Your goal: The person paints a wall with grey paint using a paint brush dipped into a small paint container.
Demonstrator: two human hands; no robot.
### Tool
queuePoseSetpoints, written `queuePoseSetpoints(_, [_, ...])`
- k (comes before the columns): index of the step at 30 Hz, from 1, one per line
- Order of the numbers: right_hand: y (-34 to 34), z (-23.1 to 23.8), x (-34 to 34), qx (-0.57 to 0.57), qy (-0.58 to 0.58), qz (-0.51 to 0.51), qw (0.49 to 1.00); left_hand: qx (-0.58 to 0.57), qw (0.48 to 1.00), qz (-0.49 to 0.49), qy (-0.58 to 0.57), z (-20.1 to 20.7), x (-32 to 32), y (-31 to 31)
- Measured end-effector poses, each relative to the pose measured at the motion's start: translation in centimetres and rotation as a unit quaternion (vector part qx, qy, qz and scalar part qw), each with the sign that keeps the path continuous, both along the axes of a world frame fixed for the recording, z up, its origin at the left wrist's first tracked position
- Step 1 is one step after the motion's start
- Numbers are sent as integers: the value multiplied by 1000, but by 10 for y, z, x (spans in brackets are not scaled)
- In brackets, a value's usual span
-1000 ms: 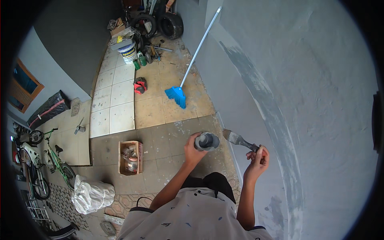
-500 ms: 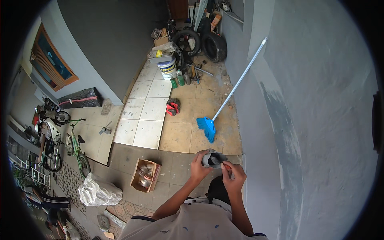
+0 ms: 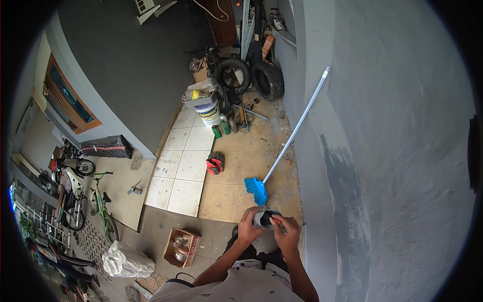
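My left hand (image 3: pixel 248 226) is wrapped round the side of a small grey round container (image 3: pixel 258 218), open at the top and dark inside. Held between the fingers of my right hand (image 3: pixel 287 233) is a tool with a short orange-red handle (image 3: pixel 277 221). Its far end lies at or inside the container's mouth, and I cannot make out its kind. Just beyond my hands, a blue broom (image 3: pixel 257 191) rests bristles down on the tiles, its long handle leaning on the right wall.
A cardboard box (image 3: pixel 169 251) of jars stands left of my arms, beside a white sack (image 3: pixel 128 261). A red-and-black bag-like thing (image 3: pixel 215 163) lies ahead on the tiles. Farther off are a white bucket (image 3: pixel 208 115), bottles and tires (image 3: pixel 267 80). A green bicycle (image 3: pixel 103 206) and a motorbike stand left.
My view has tilted upward, so the floor, broom and box sit lower in the picture. Both hands keep their grip, and the right has shifted slightly at the container's rim.
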State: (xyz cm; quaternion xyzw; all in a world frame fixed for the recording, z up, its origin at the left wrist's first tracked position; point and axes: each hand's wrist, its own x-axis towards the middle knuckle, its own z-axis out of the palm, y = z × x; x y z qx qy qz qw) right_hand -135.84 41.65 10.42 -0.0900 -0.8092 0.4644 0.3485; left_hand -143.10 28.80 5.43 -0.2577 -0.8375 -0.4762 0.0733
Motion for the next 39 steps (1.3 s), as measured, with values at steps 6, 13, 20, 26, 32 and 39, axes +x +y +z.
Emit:
queuePoseSetpoints(6, [24, -6, -20, -8, -47, -56, 997, -3, 997, -53, -55, -23, -30, 40])
queuePoseSetpoints(13, [44, -1, -61, -50, -62, -176, 981, 30, 985, -164, -41, -12, -98, 85])
queuePoseSetpoints(20, [43, 4, -110, -183, 4, -335, 924, 82, 956, -273, -77, 8, -175, 115])
queuePoseSetpoints(26, [48, 3, -147, -343, 153, -422, 825, 100, 931, -341, -84, 0, -230, 144])
queuePoseSetpoints(32, [47, 7, -181, -409, 182, -446, 775, 95, 952, -286, -51, 7, -265, 143])
queuePoseSetpoints(39, [40, 15, -242, -313, 42, -290, 904, 88, 988, -96, -87, -4, -296, 79])
